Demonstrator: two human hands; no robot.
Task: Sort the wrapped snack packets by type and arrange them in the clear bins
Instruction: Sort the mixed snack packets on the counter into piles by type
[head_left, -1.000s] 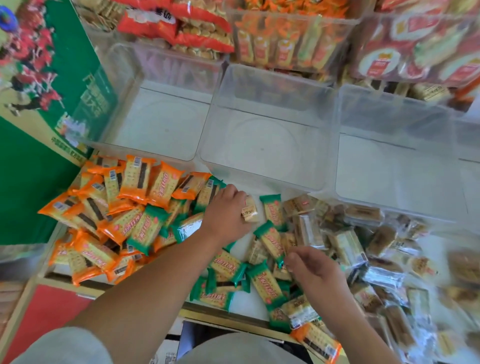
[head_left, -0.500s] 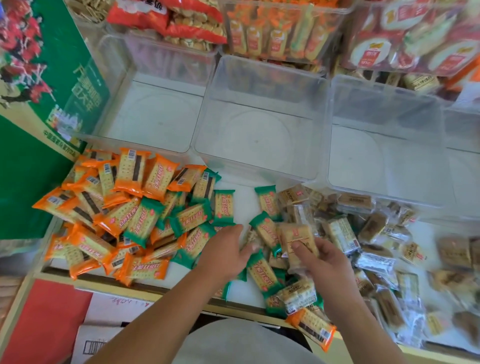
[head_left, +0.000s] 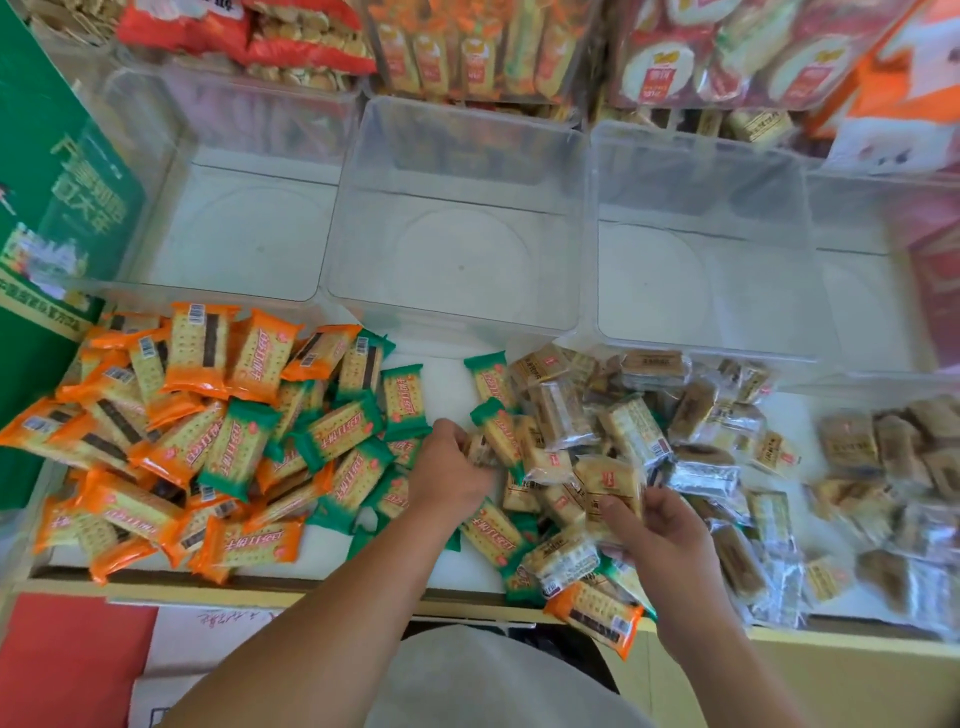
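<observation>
Looking down from the head camera, the left hand (head_left: 451, 470) is low in the heap. It is at the spot where the shiny green-ended cracker packets (head_left: 340, 431) meet the small brown snacks in see-through wrap (head_left: 691, 410). Its fingers bend into the pile and hide what is under them, so I cannot tell if it holds a packet. The right hand (head_left: 662, 535) pinches one pale square cracker packet in clear wrap (head_left: 608, 486), just above the pile. The shiny orange-ended cracker packets (head_left: 182, 384) lie in a big heap on the left of the white counter (head_left: 447, 374). The big clear plastic bins (head_left: 457, 156) stand side by side just behind the heaps, with nothing in them yet.

I think the best way is to give each kind its own bin and stick to it. Lay the pale packet flat in one bin. Hold it softly, because crackers snap. In the middle the green ones and the clear-wrapped ones are mixed, so pull them apart first. One lone orange packet (head_left: 592, 618) sits at the front edge by the right arm and might slip off.

The orange and green packets have red Chinese writing, too small to read. Some flipped ones show bar codes. The held packet has a little red mark. The tall green board (head_left: 67, 171) on the left has big pale characters.
</observation>
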